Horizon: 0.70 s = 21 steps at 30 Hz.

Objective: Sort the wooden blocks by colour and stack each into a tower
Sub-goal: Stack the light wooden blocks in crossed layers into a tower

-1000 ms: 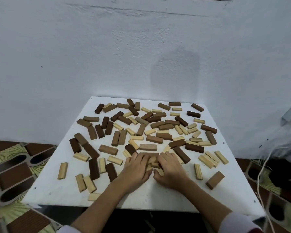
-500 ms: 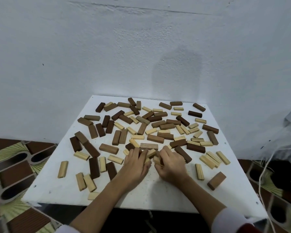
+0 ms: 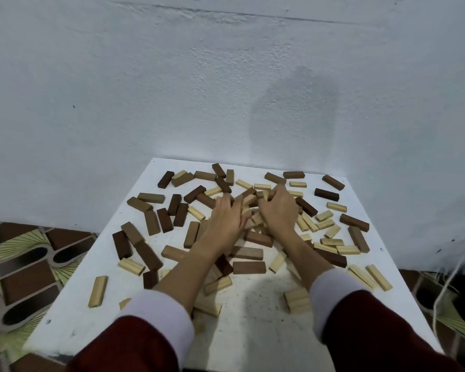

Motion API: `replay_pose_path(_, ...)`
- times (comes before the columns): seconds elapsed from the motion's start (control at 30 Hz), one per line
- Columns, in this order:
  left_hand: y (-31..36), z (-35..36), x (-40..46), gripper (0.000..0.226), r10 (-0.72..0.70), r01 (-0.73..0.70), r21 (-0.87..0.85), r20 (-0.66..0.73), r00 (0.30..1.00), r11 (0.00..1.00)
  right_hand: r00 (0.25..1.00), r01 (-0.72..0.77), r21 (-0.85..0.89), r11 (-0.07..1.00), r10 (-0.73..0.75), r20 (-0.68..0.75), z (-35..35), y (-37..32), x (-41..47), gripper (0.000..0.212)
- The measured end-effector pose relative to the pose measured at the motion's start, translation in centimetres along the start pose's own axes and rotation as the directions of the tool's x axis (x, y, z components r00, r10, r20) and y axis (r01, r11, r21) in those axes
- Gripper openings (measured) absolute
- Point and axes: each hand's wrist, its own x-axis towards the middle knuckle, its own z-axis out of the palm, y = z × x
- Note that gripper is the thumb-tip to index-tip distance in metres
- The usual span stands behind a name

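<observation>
- Wooden blocks [image 3: 249, 267] in pale, mid-brown and dark-brown tones are seen scattered flat across the white table [image 3: 255, 326]; no tower is seen.
- The left hand [image 3: 227, 218] is laid among blocks at the far centre, fingers curled down into the pile; whether a block is held cannot be told.
- The right hand [image 3: 278, 208] lies just beside it, fingers curled over pale blocks; its grip cannot be told.
- A white wall [image 3: 226, 89] stands behind the table.
</observation>
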Motion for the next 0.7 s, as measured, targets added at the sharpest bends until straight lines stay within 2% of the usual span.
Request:
replay_pose_path(0.1,0.0,0.2,2.6,0.055,0.008,-0.008,-0.010,0.048,0.999,1.000,0.995,-0.065,0.173,0.983,0.050,0.088,0.9,-0.2,2.9,0.036)
replay_pose_path(0.2,-0.4,0.4,3.1,0.056,0.000,0.001,-0.009,0.062,0.998,1.000,0.987,-0.055,0.229,0.972,0.018,0.162,1.1,0.1,4.0,0.051)
replay_pose_path(0.33,-2.1,-0.1,1.7,0.052,-0.025,0.026,-0.043,0.032,0.999,0.999,0.983,0.024,0.313,0.949,-0.081,0.167,0.7,-0.3,1.8,0.038)
replay_pose_path(0.43,-4.1,-1.1,-1.1,0.050,-0.081,0.081,-0.060,0.001,0.997,0.995,0.956,0.144,0.301,0.943,-0.212,0.204,0.3,-1.2,-2.0,0.023)
replay_pose_path(0.53,-6.2,-2.5,-4.8,0.051,-0.156,0.156,-0.053,0.001,0.988,0.986,0.882,0.261,0.273,0.926,-0.344,0.321,0.3,-1.6,-7.1,0.028)
replay_pose_path(0.63,-8.2,-3.6,-8.5,0.051,-0.243,0.242,0.036,0.015,0.970,0.970,0.769,0.356,0.212,0.910,-0.414,0.486,1.1,-1.3,-12.0,0.032)
replay_pose_path(0.7,-9.3,-4.3,-10.7,0.050,-0.317,0.318,0.072,-0.023,0.948,0.945,0.689,0.463,0.192,0.865,-0.488,0.537,1.4,-1.2,-14.5,0.046)
